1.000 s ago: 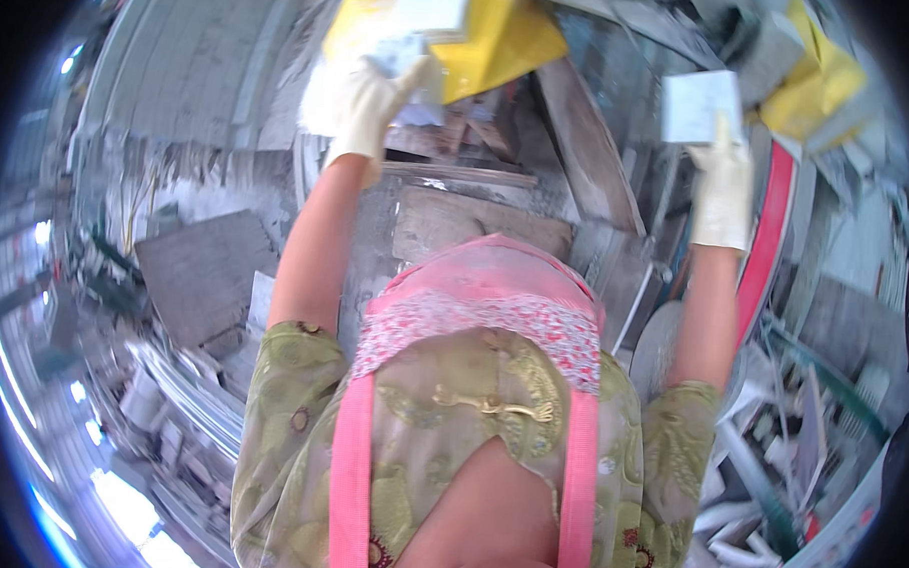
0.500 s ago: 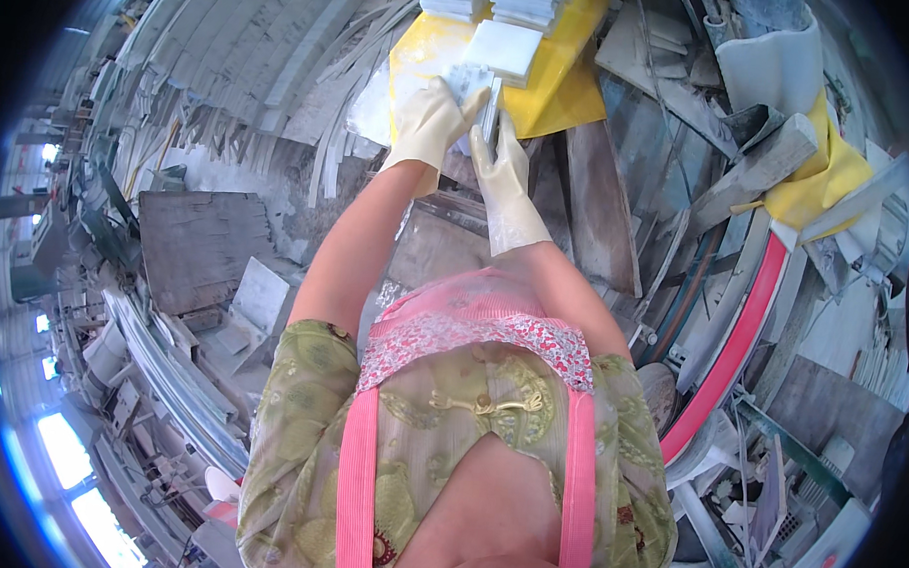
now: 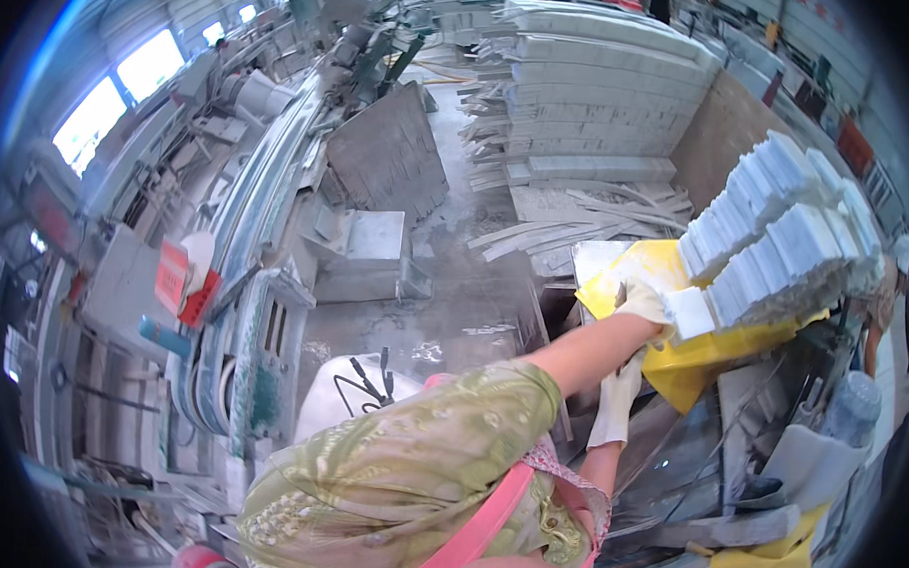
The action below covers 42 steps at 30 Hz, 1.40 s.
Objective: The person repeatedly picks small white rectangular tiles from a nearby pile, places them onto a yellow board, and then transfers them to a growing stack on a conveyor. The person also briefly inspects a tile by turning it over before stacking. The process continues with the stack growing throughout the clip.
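Note:
My left hand point(image 3: 644, 303), in a cream rubber glove, reaches over the yellow sheet point(image 3: 679, 377). Its fingers look curled, and what they hold is hidden. Beside it on the right lies a white stone tile point(image 3: 691, 313). Just below, my right hand point(image 3: 621, 382) wears the same kind of glove; its fingers are lost behind my left hand and wrist. Rows of white stone tiles point(image 3: 767, 220) stand stacked on the yellow sheet, beyond the single tile.
Stacked pale slabs point(image 3: 601, 94) rise at the back, with thin offcut strips point(image 3: 566, 233) before them. A machine with long rails point(image 3: 253, 177) runs along the left. At right are a large plastic bottle point(image 3: 853, 406) and a second yellow sheet point(image 3: 770, 560).
The view has swung left, so the hands and yellow sheet now appear farther right. The grey-white tile pieces between my gloves earlier are now hidden. Both hands stay close together.

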Available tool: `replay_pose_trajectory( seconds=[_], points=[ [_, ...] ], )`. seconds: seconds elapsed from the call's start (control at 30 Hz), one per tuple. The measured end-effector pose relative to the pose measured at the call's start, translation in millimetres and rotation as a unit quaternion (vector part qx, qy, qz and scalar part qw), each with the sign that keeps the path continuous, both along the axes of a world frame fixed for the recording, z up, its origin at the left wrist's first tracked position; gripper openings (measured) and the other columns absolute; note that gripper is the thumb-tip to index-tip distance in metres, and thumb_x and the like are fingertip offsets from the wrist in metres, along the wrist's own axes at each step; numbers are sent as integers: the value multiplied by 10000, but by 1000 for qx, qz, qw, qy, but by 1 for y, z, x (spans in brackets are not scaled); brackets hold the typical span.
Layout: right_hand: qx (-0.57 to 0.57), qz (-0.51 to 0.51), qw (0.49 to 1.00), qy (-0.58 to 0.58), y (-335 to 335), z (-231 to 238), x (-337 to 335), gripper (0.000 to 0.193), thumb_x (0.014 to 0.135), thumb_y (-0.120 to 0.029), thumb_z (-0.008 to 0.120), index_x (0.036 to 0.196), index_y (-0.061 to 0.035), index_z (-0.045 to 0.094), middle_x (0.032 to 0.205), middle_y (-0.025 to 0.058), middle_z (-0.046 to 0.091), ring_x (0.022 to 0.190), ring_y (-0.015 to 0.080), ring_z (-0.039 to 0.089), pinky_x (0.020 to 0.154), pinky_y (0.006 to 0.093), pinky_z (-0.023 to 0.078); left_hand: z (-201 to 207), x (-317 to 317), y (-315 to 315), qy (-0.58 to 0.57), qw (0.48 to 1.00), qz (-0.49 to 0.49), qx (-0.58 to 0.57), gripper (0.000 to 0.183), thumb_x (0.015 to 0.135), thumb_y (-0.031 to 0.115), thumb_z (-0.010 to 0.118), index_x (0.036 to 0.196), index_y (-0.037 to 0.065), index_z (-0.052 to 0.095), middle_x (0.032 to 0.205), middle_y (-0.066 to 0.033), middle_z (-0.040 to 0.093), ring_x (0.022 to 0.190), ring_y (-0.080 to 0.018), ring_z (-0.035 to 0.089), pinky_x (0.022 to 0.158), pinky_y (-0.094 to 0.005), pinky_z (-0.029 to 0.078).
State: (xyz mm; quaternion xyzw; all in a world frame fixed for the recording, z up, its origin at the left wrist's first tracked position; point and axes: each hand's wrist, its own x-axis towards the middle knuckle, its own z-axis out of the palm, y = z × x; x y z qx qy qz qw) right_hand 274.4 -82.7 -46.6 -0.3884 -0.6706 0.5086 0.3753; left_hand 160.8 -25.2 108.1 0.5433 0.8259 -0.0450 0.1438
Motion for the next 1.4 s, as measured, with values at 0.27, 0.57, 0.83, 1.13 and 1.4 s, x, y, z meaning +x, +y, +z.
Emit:
replay_pose_trajectory(
  seconds=[0.27, 0.57, 0.83, 1.13, 1.4],
  points=[
    [-57, 24, 993, 99, 3, -6, 28, 633, 972, -89, 662, 1507, 92, 377, 1556, 200, 428, 1397, 284, 462, 1161, 389, 365, -21, 7, 13, 14, 1000, -10, -7, 613, 621, 477, 835, 1182, 248, 740, 1110, -21, 740, 991, -237, 702, 704, -466, 527],
    [-217, -64, 952, 205, -19, 13, 66, 581, 1044, -241, 593, 1508, 40, 385, 1505, 229, 454, 1375, 327, 484, 1114, 411, 444, -21, -27, -1, -74, 997, -4, 15, 658, 597, 568, 806, 1123, 175, 766, 1118, -76, 743, 1010, -252, 704, 811, -410, 537],
    [-292, -55, 924, 239, -9, 41, 2, 544, 1101, -332, 411, 1505, 27, 349, 1501, 188, 437, 1366, 348, 482, 1081, 491, 494, -45, -115, -1, -489, 872, 0, 22, 697, 756, 497, 788, 1228, -10, 706, 1112, -146, 749, 1053, -245, 709, 958, -342, 527],
    [-2, -112, 989, -101, -9, 61, -72, 398, 1044, -205, 526, 1347, 52, 523, 1322, 243, 563, 1258, 375, 520, 1089, 411, 408, -71, -170, 8, -611, 789, 11, -64, 732, 813, 474, 783, 1268, -76, 619, 1089, -157, 716, 937, -223, 696, 765, -314, 519],
    [93, -300, 947, -67, 48, 119, -57, 446, 1002, -234, 605, 1362, 21, 540, 1246, 231, 624, 1116, 363, 612, 950, 419, 488, -47, -136, 91, -652, 746, -115, -66, 769, 818, 593, 735, 1232, -49, 649, 1084, -138, 707, 947, -205, 655, 806, -319, 473]
  ],
)
